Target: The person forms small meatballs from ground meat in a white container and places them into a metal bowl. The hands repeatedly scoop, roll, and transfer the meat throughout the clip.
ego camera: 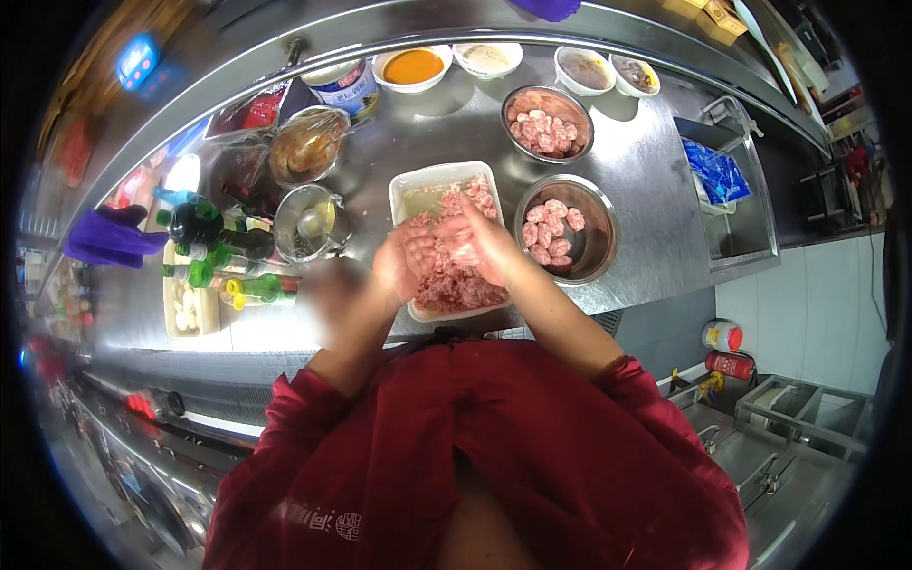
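A white rectangular plastic tray (400, 187) of raw minced meat (459, 292) stands before me on the steel worktop. My left hand (406, 258) is above its left side, fingers loosely curved and palm turned inward. My right hand (479, 241) faces it over the middle of the mince, thumb raised and fingers spread. Both are slightly blurred by motion; I see no formed ball in either. Just to the right, a steel bowl (605, 242) contains several raw meatballs (548, 226). Behind it, another steel bowl (514, 146) holds a heap of meatballs (543, 132).
Bowls of orange sauce (413, 66) and pale seasoning (488, 58) line the back, beside a large tin (349, 89). Left are film-covered bowls (310, 146), a steel bowl with a ladle (311, 222) and green bottles (263, 286). A sink (741, 228) lies right.
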A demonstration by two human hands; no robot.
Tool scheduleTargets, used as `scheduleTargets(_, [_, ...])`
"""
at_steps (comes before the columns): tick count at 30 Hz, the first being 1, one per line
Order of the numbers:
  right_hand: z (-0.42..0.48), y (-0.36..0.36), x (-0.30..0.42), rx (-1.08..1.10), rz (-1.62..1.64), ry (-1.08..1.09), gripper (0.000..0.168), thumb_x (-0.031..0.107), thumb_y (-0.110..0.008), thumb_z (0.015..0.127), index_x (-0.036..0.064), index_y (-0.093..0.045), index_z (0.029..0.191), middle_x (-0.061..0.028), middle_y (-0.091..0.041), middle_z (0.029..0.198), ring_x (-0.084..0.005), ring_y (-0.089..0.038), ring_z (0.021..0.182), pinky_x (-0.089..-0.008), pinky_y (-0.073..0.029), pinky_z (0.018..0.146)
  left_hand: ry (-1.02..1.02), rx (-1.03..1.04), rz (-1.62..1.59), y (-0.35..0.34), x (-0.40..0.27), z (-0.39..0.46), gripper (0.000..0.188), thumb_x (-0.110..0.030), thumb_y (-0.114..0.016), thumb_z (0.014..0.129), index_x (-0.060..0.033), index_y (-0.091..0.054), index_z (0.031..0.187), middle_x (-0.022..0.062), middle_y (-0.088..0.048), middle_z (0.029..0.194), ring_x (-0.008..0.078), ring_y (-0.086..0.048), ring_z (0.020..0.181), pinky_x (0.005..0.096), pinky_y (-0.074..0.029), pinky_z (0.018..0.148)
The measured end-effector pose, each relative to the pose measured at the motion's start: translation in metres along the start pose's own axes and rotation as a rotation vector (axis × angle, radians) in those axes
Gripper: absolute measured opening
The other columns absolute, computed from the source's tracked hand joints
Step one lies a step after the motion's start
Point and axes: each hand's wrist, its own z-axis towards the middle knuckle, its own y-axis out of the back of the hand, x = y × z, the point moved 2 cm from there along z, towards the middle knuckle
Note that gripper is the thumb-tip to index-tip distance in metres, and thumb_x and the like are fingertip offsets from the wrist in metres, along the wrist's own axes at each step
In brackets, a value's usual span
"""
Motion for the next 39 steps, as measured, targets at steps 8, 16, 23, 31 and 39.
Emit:
scheduleTargets(8, [-0.035, -0.044, -0.001, -0.013, -1.392, 0.944, 0.029, 0.019, -0.066, 0.077, 0.003, -0.063, 0.101, -0.0132, -0.062, 0.101, -0.0326, -0.06, 0.093, -0.0402, -0.048, 0.085, 0.189, 0.297, -0.129, 0.024, 0.033, 0.031, 0.036, -0.032, -0.031, 0.1, -0.0069, -0.056, 0.103, 0.0067, -0.061, 0.096, 0.0208, -0.059, 0.087, 0.0357, -0.049, 0.077])
scheduleTargets(16, [-0.019, -0.033, -0.026, -0.028, -1.558, 0.787, 0.015, 0.01, -0.06, 0.078, 0.001, -0.061, 0.089, -0.0161, -0.06, 0.099, -0.0314, -0.062, 0.086, -0.0403, -0.051, 0.077, 0.243, -0.004, -0.121, 0.019, 0.047, 0.029, 0.037, -0.032, -0.031, 0.099, -0.0056, -0.055, 0.109, 0.0133, -0.061, 0.109, 0.0285, -0.057, 0.103, 0.0438, -0.046, 0.092])
scheduleTargets(23, [-0.037, -0.044, -0.002, 0.015, -1.165, 0.715, 0.013, 0.011, -0.066, 0.076, 0.007, -0.064, 0.088, -0.0136, -0.063, 0.088, -0.0294, -0.063, 0.082, -0.0366, -0.05, 0.073, 0.282, 0.371, -0.056, 0.045, 0.042, 0.034, 0.032, -0.026, -0.04, 0.097, -0.0021, -0.055, 0.111, 0.0153, -0.06, 0.105, 0.0272, -0.059, 0.097, 0.042, -0.049, 0.085])
scheduleTargets(31, [-0.021, -0.009, -0.01, -0.01, -1.345, 0.773, 0.033, 0.024, -0.062, 0.087, 0.004, -0.06, 0.113, -0.0124, -0.062, 0.11, -0.0287, -0.057, 0.104, -0.0378, -0.046, 0.09, -0.134, -0.104, 0.143, 0.016, -0.011, -0.009, 0.016, -0.02, -0.053, 0.09, -0.0038, -0.054, 0.088, 0.0022, -0.054, 0.075, 0.0118, -0.052, 0.061, 0.0251, -0.041, 0.054])
scheduleTargets(39, [0.0, 0.021, 0.001, -0.172, 0.134, 0.129, 0.056, 0.054, -0.044, 0.094, 0.003, -0.06, 0.113, -0.0122, -0.067, 0.094, -0.0222, -0.063, 0.092, -0.0357, -0.049, 0.086, -0.329, 0.309, 0.76, -0.048, -0.007, -0.037, 0.052, -0.043, -0.036, 0.098, -0.0047, -0.047, 0.132, 0.014, -0.043, 0.14, 0.0242, -0.039, 0.129, 0.0383, -0.027, 0.108])
